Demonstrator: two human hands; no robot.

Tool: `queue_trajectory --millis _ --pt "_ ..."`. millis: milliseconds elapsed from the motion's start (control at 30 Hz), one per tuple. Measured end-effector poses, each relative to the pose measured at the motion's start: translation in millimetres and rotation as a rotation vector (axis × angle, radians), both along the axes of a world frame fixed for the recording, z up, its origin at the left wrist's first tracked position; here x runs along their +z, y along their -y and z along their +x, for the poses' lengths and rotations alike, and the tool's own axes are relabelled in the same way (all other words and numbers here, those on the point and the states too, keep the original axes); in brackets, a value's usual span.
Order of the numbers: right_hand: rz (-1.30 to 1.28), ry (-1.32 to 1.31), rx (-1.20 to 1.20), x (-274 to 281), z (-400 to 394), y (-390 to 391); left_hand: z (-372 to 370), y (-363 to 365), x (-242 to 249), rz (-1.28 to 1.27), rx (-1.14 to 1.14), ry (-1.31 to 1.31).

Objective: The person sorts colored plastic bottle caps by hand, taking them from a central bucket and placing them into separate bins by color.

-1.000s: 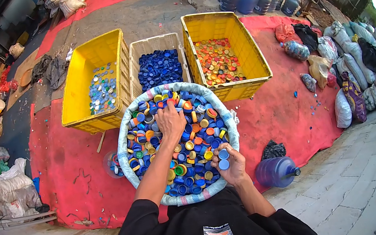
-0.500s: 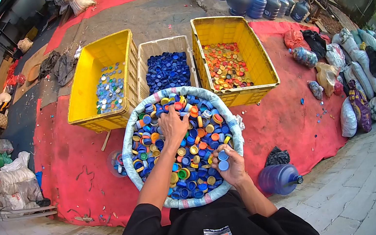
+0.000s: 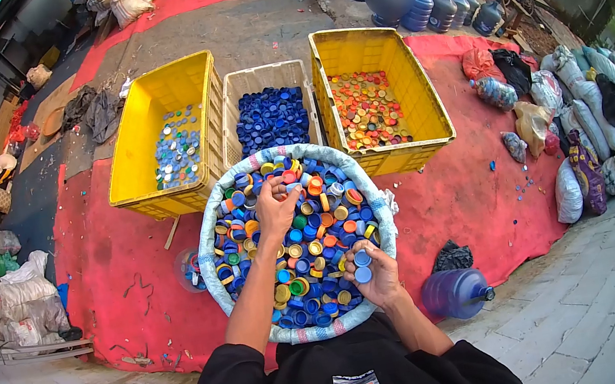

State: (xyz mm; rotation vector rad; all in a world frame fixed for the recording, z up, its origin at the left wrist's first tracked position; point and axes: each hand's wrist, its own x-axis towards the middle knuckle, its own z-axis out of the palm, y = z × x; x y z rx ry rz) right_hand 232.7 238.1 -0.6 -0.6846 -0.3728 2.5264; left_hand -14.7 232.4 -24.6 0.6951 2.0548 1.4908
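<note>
A round basket with a cloth-wrapped rim is heaped with mixed plastic bottle caps, mostly dark blue, with orange, yellow, gold and green ones. Over the far part of the heap, my left hand is closed, a pale blue bottle cap pinched at its fingertips. My right hand is closed around light blue bottle caps at the basket's right side; two of them show, and its palm hides any others.
Beyond the basket stand a yellow crate with pale blue, green and white caps, a whitish crate with dark blue caps, and another yellow crate with orange and yellow caps. A large water jug lies at right. Filled sacks line the far right.
My left hand has lifted slightly from the caps, and a pale blue cap now shows at its fingertips. My right hand still holds its light blue caps in nearly the same place.
</note>
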Motion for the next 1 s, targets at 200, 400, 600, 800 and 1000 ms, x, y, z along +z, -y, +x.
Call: queue_trajectory --millis 200,400,600,800,1000 --pt "0.003 -0.017 0.004 -3 -2 -2 -12 21 32 0.661 0.043 1.222" --pt "-0.002 0.035 0.028 -1 -7 3 -31 0 8 0.339 -0.092 0.777" --pt "-0.001 0.029 0.024 -1 -6 3 -28 -29 13 -0.062 -0.439 -0.451" --pt "0.007 0.016 -0.001 0 1 -1 -35 -46 13 -0.259 -0.647 -0.606" --pt "0.021 0.031 -0.021 -3 8 -5 -40 -48 4 -0.248 -0.612 -0.575"
